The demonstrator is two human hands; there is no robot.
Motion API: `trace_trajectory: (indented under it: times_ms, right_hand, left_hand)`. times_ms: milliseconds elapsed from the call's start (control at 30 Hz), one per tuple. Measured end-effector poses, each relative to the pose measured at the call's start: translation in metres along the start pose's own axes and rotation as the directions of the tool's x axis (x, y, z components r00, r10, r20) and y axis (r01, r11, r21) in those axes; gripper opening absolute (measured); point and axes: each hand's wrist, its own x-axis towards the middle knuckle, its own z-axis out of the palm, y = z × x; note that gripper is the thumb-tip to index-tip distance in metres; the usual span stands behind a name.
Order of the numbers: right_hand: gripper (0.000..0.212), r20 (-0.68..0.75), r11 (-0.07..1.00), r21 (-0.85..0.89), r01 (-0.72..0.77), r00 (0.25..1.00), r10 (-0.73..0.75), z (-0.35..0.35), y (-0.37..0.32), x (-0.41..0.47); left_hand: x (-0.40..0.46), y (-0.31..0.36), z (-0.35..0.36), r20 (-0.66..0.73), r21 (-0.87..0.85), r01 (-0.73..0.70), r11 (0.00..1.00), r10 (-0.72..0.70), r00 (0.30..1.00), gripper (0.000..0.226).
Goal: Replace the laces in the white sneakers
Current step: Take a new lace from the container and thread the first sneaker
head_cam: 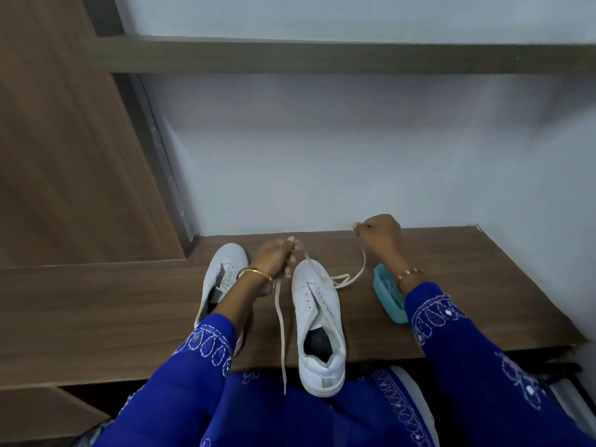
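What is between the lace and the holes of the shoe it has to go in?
Nothing visible. Both the left hand and right hand hold the lace above the right shoe, whose holes lie uncovered.

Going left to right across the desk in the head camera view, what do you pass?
Left sneaker → left hand pinching the lace → right sneaker → right hand pinching the lace's other end → teal box.

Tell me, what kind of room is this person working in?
Probably a room at home, maybe a bedroom or study nook. A wood-grain desk is built against a plain pale wall, a matching shelf runs above it, and a tall wooden panel like a wardrobe side stands at the left.
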Motion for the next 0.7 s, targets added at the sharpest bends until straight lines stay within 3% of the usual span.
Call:
trace_trajectory:
  times_ms: [67,167,300,367,467,567,700]
  right_hand:
    - [0.015,0.176,0.978,0.205,-0.023,0.984,-0.014,0.007,-0.013,-0.013]
    - [0.016,0.408,0.972,0.229,-0.042,0.911,-0.057,0.018,-0.024,-0.028]
    - [0.029,0.44,0.985,0.173,-0.01,0.895,-0.068,0.025,-0.024,-0.03]
    - [0.035,0.341,0.975,0.223,-0.002,0.937,-0.076,0.024,-0.026,-0.028]
    - [0.034,0.07,0.958,0.286,0.02,0.997,-0.042,0.01,-0.027,-0.012]
    - [0.022,-0.109,0.915,0.404,0.017,0.994,0.029,-0.013,-0.028,0.009]
    - [0.029,-0.277,0.873,0.479,0.094,0.96,0.049,-0.029,-0.033,0.026]
  left_hand:
    - [0.001,0.013,0.006,0.057,0.032,-0.022,0.999,0.02,0.998,0.032]
    - [0.002,0.029,0.012,0.103,0.069,-0.056,0.996,0.049,0.993,0.032]
    - [0.002,0.036,0.012,0.106,0.099,-0.068,0.993,0.058,0.993,0.033]
    - [0.002,0.032,0.006,0.093,0.119,-0.051,0.992,0.04,0.995,0.033]
    - [0.001,0.018,-0.005,0.099,0.163,-0.012,0.987,-0.004,0.995,0.032]
    - [-0.002,0.0,-0.015,0.119,0.166,0.012,0.986,-0.033,0.992,0.033]
    - [-0.001,-0.019,-0.024,0.091,0.146,0.069,0.987,-0.082,0.992,0.034]
